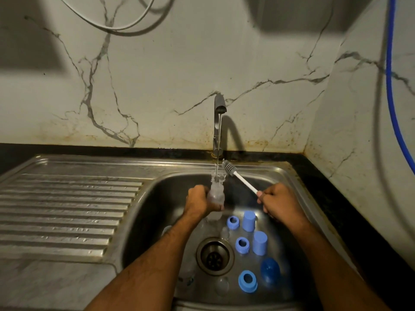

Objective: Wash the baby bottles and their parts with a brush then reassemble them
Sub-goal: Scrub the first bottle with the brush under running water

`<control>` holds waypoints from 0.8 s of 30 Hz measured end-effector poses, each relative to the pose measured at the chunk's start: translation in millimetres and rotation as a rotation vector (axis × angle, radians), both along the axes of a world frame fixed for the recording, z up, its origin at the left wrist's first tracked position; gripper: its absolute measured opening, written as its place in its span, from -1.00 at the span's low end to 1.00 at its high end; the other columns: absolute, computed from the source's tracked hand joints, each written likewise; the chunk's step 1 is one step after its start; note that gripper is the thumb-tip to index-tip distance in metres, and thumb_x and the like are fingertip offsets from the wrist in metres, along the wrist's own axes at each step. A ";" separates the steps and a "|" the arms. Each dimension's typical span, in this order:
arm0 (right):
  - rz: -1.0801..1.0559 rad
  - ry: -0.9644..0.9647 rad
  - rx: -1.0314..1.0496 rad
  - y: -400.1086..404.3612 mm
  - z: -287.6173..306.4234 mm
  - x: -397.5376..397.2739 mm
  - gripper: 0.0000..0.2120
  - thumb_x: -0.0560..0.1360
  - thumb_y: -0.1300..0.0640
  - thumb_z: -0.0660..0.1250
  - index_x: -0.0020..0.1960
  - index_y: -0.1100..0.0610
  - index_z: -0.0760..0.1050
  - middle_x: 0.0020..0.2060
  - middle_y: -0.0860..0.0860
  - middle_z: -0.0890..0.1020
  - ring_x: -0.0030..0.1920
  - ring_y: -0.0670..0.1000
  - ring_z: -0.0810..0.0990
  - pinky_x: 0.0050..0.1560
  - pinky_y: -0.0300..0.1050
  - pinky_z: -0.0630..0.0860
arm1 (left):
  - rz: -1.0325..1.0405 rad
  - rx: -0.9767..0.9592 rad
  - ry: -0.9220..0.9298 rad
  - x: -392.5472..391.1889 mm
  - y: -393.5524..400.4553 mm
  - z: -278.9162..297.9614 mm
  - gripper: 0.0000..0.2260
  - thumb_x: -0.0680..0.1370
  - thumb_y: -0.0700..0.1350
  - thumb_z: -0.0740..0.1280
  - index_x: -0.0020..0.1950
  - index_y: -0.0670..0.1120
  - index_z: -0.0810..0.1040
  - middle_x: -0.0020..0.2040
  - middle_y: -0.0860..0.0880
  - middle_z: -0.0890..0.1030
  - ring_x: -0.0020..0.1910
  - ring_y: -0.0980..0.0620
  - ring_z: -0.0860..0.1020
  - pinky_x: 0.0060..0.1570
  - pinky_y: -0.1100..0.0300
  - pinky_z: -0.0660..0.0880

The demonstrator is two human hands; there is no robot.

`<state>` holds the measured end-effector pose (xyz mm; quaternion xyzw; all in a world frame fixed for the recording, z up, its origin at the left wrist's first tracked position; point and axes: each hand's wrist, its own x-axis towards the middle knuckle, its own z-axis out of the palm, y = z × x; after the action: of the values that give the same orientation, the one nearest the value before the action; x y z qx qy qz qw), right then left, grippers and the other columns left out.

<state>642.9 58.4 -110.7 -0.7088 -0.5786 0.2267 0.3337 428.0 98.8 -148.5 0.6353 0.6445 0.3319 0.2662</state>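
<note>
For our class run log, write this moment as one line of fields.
left hand: holds clear bottle under tap stream | right hand: holds bottle brush, outside bottle | blue parts in sink: unassembled

one head view, looking forward and down over the sink (289, 173)

we see only this wide-angle view, worn at head height, so there is no second view to share anything with. it faces the marble wall (179, 70) square on, with the tap (217, 122) close to the middle of the frame and the basin under it. both forearms reach in from the bottom edge, and the left hand (198, 199) and right hand (280, 202) sit a little below centre, near the lens. the drainboard (67, 209) fills the lower left, a side wall and blue hose (390, 86) close off the right, and straight lines bow toward the edges.
</note>
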 end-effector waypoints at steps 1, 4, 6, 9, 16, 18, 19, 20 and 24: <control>0.003 -0.001 -0.001 -0.5 0.4 -0.1 -0.69 0.58 0.09 0.36 -0.30 0.15 0.62 -0.52 0.04 0.58 -0.47 0.00 0.52 -0.25 -0.07 0.52 | 0.002 -0.027 0.012 -1.7 -0.4 -2.4 -0.54 0.30 -0.05 0.63 0.14 -0.10 0.62 0.07 -0.07 0.68 0.04 0.03 0.62 0.06 0.14 0.59; 0.006 0.001 -0.022 -1.4 0.9 -1.1 -0.70 0.59 0.08 0.35 -0.28 0.15 0.62 -0.52 0.03 0.58 -0.48 0.00 0.51 -0.27 -0.09 0.49 | 0.034 0.022 -0.084 -6.1 -0.1 -0.8 -0.56 0.33 -0.06 0.61 0.15 -0.10 0.60 0.08 -0.06 0.66 0.00 0.07 0.59 0.05 0.15 0.59; -0.001 -0.025 -0.064 -4.1 1.4 -2.5 -0.70 0.59 0.07 0.35 -0.28 0.16 0.61 -0.51 0.04 0.57 -0.49 -0.01 0.50 -0.29 -0.10 0.49 | 0.065 0.041 -0.141 -9.0 -1.8 4.7 -0.51 0.36 -0.08 0.59 0.23 -0.12 0.56 0.10 0.00 0.61 0.07 0.03 0.57 0.09 0.12 0.58; 0.024 -0.089 -0.167 -13.0 5.6 -5.6 -0.69 0.58 0.08 0.36 -0.30 0.19 0.58 -0.51 0.04 0.55 -0.53 -0.03 0.46 -0.40 -0.18 0.40 | 0.125 -0.028 -0.185 -14.8 -4.7 8.5 -0.43 0.35 -0.13 0.60 0.31 -0.11 0.50 0.16 -0.03 0.54 0.17 -0.02 0.52 0.17 0.05 0.56; 0.087 -0.238 -0.219 -29.4 11.1 -23.5 -0.69 0.55 0.09 0.35 -0.32 0.20 0.58 -0.52 0.02 0.53 -0.48 -0.03 0.51 -0.30 -0.13 0.53 | 0.292 -0.039 -0.238 -32.2 -5.3 13.9 -0.40 0.24 -0.05 0.66 0.21 -0.06 0.52 0.21 -0.09 0.59 0.18 -0.06 0.55 0.18 -0.02 0.56; 0.082 -0.223 -0.215 -30.8 11.8 -26.6 -0.67 0.55 0.09 0.35 -0.36 0.17 0.54 -0.52 0.02 0.53 -0.48 -0.02 0.54 -0.36 -0.17 0.51 | 0.319 -0.012 -0.234 -34.3 -6.2 20.0 -0.41 0.25 -0.03 0.66 0.20 -0.06 0.51 0.21 -0.10 0.59 0.20 -0.07 0.55 0.17 0.02 0.55; 0.082 -0.224 -0.209 -31.2 12.0 -27.8 -0.66 0.55 0.09 0.36 -0.38 0.16 0.53 -0.52 0.02 0.54 -0.47 -0.01 0.56 -0.37 -0.18 0.51 | 0.324 -0.003 -0.229 -35.4 -6.8 23.2 -0.40 0.25 -0.03 0.66 0.21 -0.06 0.50 0.22 -0.10 0.58 0.22 -0.09 0.54 0.17 0.03 0.53; 0.079 -0.233 -0.202 -31.6 12.4 -29.1 -0.66 0.55 0.08 0.36 -0.39 0.15 0.51 -0.53 0.02 0.54 -0.45 -0.01 0.58 -0.35 -0.17 0.52 | 0.326 0.005 -0.221 -36.2 -7.1 26.2 -0.39 0.26 -0.03 0.66 0.22 -0.07 0.49 0.23 -0.11 0.57 0.25 -0.11 0.52 0.17 0.02 0.52; 0.055 -0.257 -0.195 -34.0 16.9 -35.8 -0.68 0.56 0.07 0.36 -0.35 0.14 0.53 -0.50 0.02 0.55 -0.40 0.00 0.58 -0.20 -0.12 0.57 | 0.341 0.082 -0.229 -43.9 -10.5 34.1 -0.37 0.23 -0.05 0.66 0.19 -0.07 0.44 0.19 -0.10 0.56 0.24 -0.13 0.53 0.15 -0.07 0.56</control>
<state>607.1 24.4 -93.8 -0.7447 -0.6112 0.1983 0.1803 384.1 88.3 -114.4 0.4856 0.6942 0.4680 0.2518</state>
